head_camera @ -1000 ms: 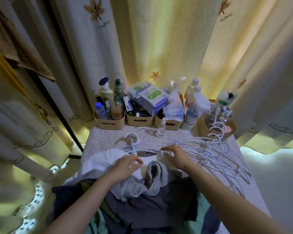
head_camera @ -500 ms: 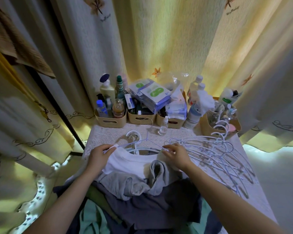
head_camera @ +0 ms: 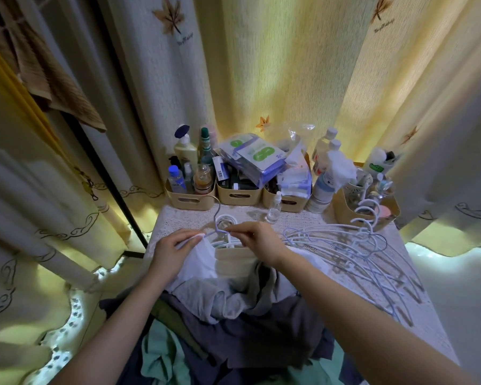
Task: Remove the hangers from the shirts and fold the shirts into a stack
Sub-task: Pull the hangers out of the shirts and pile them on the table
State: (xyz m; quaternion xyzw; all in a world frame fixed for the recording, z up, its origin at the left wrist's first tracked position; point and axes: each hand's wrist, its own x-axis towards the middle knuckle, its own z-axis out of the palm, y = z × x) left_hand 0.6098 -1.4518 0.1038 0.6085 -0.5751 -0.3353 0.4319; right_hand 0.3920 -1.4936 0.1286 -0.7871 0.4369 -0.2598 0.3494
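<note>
Hanger point(head_camera: 216, 227) now higher — right hand point(head_camera: 258, 241) tight on its neck, left hand point(head_camera: 174, 252) tight on shirt point(head_camera: 197, 263) edge.

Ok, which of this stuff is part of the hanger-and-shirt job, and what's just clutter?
Job: white shirt, hanger in it, left hand gripping the shirt, right hand pinching the hanger, clothes heap, loose hangers.

Lying about: beige bins, bottles, small spray bottle, curtains.

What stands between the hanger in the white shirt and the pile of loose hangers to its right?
Nothing visible blocks it. The right hand pinches the hanger, and the hanger pile lies just beyond that hand.
</note>
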